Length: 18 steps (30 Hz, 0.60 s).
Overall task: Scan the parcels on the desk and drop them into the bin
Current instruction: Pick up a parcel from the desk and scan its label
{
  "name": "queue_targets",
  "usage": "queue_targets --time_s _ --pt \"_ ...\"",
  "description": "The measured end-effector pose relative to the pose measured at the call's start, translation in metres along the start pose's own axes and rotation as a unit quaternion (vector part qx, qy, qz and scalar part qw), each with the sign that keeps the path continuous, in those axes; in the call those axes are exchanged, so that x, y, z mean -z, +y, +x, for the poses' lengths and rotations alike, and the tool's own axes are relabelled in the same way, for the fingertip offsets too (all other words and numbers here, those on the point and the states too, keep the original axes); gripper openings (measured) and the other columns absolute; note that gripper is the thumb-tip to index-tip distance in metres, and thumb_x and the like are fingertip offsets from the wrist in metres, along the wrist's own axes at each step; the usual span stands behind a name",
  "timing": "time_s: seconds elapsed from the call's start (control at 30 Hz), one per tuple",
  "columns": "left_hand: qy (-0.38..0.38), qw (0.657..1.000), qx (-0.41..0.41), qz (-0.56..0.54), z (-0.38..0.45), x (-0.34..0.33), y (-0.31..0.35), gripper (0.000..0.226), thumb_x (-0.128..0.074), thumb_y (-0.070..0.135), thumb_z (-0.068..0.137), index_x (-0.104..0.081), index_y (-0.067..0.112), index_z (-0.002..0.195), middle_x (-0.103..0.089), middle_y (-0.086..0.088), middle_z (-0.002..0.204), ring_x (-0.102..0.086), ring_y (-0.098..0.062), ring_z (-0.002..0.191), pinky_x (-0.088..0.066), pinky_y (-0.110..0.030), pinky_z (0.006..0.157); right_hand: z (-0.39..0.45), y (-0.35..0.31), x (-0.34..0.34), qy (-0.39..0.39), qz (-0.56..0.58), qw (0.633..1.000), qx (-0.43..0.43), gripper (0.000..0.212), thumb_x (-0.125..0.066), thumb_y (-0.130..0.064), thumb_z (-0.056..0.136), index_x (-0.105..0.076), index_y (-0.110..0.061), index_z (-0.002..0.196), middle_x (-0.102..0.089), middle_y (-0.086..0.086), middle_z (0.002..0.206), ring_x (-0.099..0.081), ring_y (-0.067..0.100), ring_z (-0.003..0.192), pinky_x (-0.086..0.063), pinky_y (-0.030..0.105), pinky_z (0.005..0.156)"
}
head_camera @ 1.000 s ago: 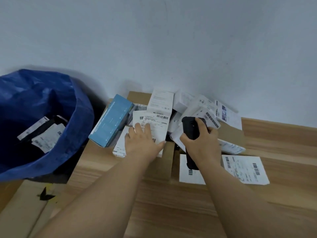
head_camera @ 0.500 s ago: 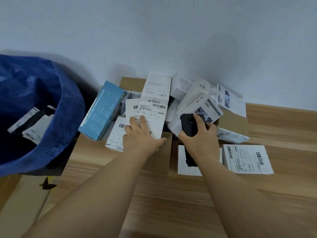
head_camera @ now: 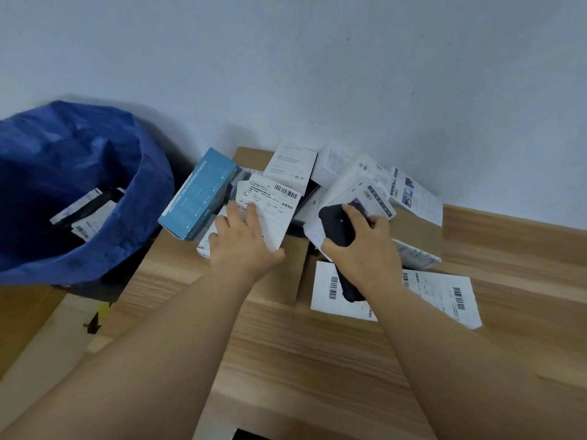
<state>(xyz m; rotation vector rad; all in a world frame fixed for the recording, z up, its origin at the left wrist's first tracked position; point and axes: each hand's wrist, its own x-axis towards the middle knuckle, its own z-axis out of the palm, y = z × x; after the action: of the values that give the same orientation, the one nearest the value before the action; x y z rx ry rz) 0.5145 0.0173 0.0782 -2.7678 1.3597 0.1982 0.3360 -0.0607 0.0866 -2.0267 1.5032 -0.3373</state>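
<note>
A heap of parcels lies at the back of the wooden desk (head_camera: 317, 360) against the wall. My left hand (head_camera: 241, 246) lies on a white parcel with a barcode label (head_camera: 276, 204), fingers on top and thumb at its lower edge, pinching it. My right hand (head_camera: 365, 252) grips a black handheld scanner (head_camera: 336, 227), whose head points at the heap. A blue charging-station box (head_camera: 200, 195) leans at the heap's left side. The blue-lined bin (head_camera: 136, 192) stands left of the desk, with several labelled parcels inside.
Two flat white labelled parcels (head_camera: 444, 293) lie on the desk under my right forearm. Brown cardboard (head_camera: 286, 281) sits beneath the heap. White boxes (head_camera: 413, 192) pile up toward the wall. A raised wooden ledge (head_camera: 508, 230) runs along the right.
The view has shifted slightly. My left hand stays on the white labelled parcel, which now looks a little more tilted. My right hand keeps the scanner over the heap.
</note>
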Motion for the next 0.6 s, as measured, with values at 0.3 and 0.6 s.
queue_targets --time_s 0.3,0.6 --pt "0.102 0.990 0.015 0.096 -0.065 0.057 -0.014 0.104 -0.054 0.072 0.078 -0.006 0.018 0.153 -0.007 -0.016 0.158 -0.028 -0.035 0.133 -0.035 -0.046 0.103 -0.047 -0.034 0.071 -0.096 -0.037 0.985 0.138 0.070 -0.061 -0.051 0.083 -0.033 -0.048 0.147 -0.038 -0.003 0.128 -0.058 0.023 0.107 -0.053 0.040 0.092" --pt "0.127 0.974 0.011 0.186 -0.125 0.085 -0.013 0.111 -0.055 0.076 0.076 -0.003 0.015 0.154 -0.003 -0.017 0.158 -0.027 -0.037 0.135 -0.040 -0.047 0.102 -0.088 -0.031 0.127 -0.117 -0.095 0.964 0.219 0.070 -0.064 -0.053 0.083 -0.034 -0.051 0.146 -0.039 -0.004 0.122 -0.052 0.020 0.099 -0.052 0.038 0.089"
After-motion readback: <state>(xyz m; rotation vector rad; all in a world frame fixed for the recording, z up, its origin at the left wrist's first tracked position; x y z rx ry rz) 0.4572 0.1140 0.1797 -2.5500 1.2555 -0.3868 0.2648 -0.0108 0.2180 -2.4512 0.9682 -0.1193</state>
